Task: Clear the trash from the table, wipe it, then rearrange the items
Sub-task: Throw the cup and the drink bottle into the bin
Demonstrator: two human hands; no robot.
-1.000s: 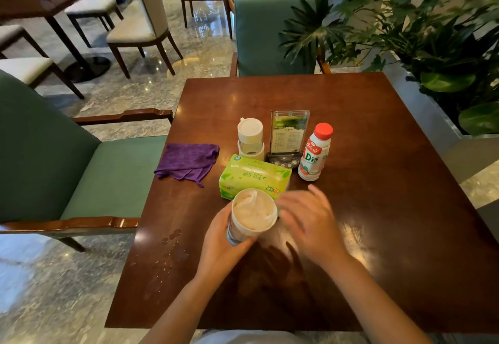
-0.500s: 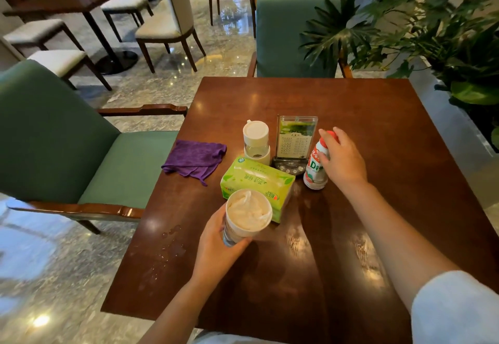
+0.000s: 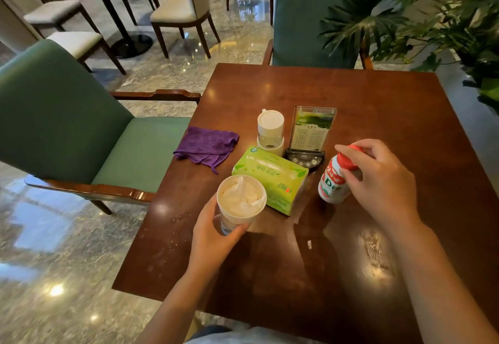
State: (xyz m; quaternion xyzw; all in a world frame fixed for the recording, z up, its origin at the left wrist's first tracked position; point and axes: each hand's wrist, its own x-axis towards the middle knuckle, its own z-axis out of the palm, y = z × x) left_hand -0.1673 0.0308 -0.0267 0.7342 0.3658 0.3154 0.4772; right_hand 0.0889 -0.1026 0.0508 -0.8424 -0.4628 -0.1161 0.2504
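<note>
My left hand (image 3: 216,235) grips a paper cup (image 3: 240,202) stuffed with crumpled tissue, held just above the dark wooden table (image 3: 378,100) in front of a green tissue box (image 3: 271,179). My right hand (image 3: 383,181) is closed on the red cap of a small white drink bottle (image 3: 333,181), which is tilted and lifted off the table. A purple cloth (image 3: 206,145) lies at the table's left edge, partly hanging over it. Water drops (image 3: 181,215) dot the table near the left front.
A white toothpick holder (image 3: 270,133) and a menu stand (image 3: 312,133) on a black base stand behind the tissue box. Green armchairs sit at the left (image 3: 67,133) and far side (image 3: 310,19). Leafy plants (image 3: 432,14) crowd the right.
My right hand left the cup, reached to the bottle, took it by the cap and lifted it tilted. My left hand keeps holding the cup. The view shifted left.
</note>
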